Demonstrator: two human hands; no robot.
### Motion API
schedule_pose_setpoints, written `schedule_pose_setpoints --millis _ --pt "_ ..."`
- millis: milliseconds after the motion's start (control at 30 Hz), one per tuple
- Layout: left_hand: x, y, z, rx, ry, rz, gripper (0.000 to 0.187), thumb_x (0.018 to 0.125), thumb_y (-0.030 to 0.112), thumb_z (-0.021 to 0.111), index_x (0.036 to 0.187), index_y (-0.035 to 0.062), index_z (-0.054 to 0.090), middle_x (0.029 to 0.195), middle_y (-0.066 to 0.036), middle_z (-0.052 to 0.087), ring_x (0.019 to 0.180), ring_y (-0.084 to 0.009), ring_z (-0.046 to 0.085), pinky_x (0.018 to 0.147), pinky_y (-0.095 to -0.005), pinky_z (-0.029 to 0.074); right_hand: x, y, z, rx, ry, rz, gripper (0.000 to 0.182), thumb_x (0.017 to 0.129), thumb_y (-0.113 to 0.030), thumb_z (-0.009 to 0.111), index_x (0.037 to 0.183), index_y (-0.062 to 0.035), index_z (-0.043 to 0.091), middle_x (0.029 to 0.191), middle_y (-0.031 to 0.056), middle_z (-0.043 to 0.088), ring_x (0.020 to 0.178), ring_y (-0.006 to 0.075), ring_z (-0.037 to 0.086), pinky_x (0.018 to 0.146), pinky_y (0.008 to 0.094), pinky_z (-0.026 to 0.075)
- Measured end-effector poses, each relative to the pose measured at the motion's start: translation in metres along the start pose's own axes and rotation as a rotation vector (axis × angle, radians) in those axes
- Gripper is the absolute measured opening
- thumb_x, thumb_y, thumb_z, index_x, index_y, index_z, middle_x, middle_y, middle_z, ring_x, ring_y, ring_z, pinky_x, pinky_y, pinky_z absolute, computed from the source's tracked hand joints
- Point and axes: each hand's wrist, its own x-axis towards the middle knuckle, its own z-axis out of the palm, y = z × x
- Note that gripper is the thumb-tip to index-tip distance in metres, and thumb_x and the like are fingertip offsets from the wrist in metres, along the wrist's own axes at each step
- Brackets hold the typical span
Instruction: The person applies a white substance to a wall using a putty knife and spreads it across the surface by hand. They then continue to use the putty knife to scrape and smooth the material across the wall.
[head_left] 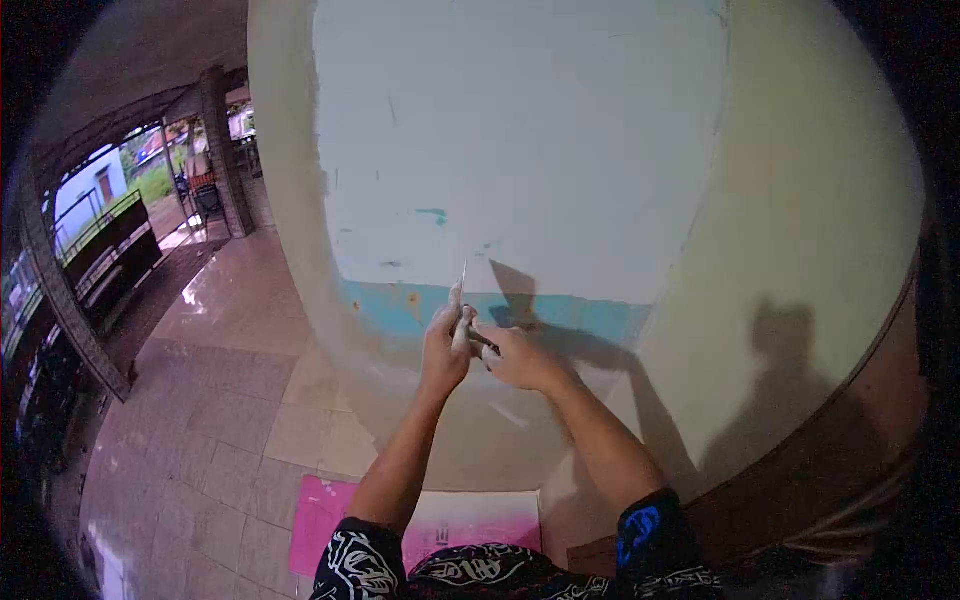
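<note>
My left hand (445, 348) is closed around a putty knife (461, 285), whose thin blade points up and shows nearly edge-on. White paste coats its handle end and my fingers. Right beside it, my right hand (520, 360) has its fingers curled in against the left; whitish smears cover its fingertips, and what they grip is hidden. Both hands are in front of a wall with a large white-coated patch (540, 150) and a blue-green band (590, 312) under it. A blade-shaped shadow falls on the wall to the right of the knife.
A pink and white sheet or board (470, 510) lies on the floor below my arms. The tiled floor (210, 420) runs off to the left, towards a post (222, 150) and railings (105, 230). A brown surface (740, 510) borders the wall at lower right.
</note>
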Motion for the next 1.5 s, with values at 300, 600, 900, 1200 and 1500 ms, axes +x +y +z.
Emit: schedule_pose_setpoints --millis 300,600,900,1200,1500 --pt "-0.02 -0.022 -0.063 0.544 0.183 0.11 0.072 0.097 -0.003 0.045 0.16 0.0061 0.012 0.119 -0.027 0.049 0.1 -0.0465 0.055 0.086 -0.0491 0.048 0.09 -0.059 -0.1 -0.68 0.567 -0.52 0.041 0.089 -0.017 0.061 0.129 -0.0114 0.063 0.138 0.0147 0.055 0.128 0.0353 0.051 0.101 0.0521 0.046" --pt "-0.028 -0.036 -0.096 0.667 0.298 0.178 0.062 0.089 -0.01 0.05 0.148 0.006 0.043 0.146 -0.026 0.044 0.112 -0.0399 0.062 0.086 -0.0472 0.054 0.142 -0.056 -0.118 -1.008 0.722 -0.437 0.056 0.093 -0.038 0.059 0.148 -0.0328 0.047 0.165 -0.0054 0.027 0.153 0.0233 0.018 0.121 0.0574 0.021" --pt "-0.012 -0.066 -0.098 0.654 0.388 0.265 0.044 0.095 -0.005 0.048 0.139 0.0 0.054 0.153 -0.023 0.043 0.137 -0.0392 0.048 0.105 -0.0429 0.048 0.141 -0.055 -0.12 -1.04 0.8 -0.381 0.06 0.089 -0.04 0.061 0.147 -0.0383 0.046 0.163 -0.0074 0.032 0.152 0.0198 0.024 0.122 0.0548 0.021" --pt "-0.022 -0.098 -0.096 0.758 0.386 0.365 0.056 0.085 -0.009 0.052 0.14 0.0006 0.052 0.151 -0.02 0.048 0.127 -0.0377 0.057 0.094 -0.0428 0.053 0.145 -0.049 -0.113 -1.059 0.854 -0.373 0.054 0.091 -0.041 0.059 0.144 -0.0387 0.049 0.162 -0.0101 0.032 0.151 0.0181 0.026 0.123 0.0528 0.02" --pt "-0.021 -0.091 -0.101 0.821 0.329 0.36 0.058 0.085 -0.008 0.052 0.142 0.0038 0.052 0.153 -0.015 0.047 0.105 -0.0348 0.067 0.084 -0.0416 0.054 0.141 -0.05 -0.115 -1.012 0.849 -0.392 0.049 0.091 -0.04 0.061 0.139 -0.0365 0.054 0.159 -0.0093 0.037 0.149 0.0179 0.029 0.122 0.053 0.023"
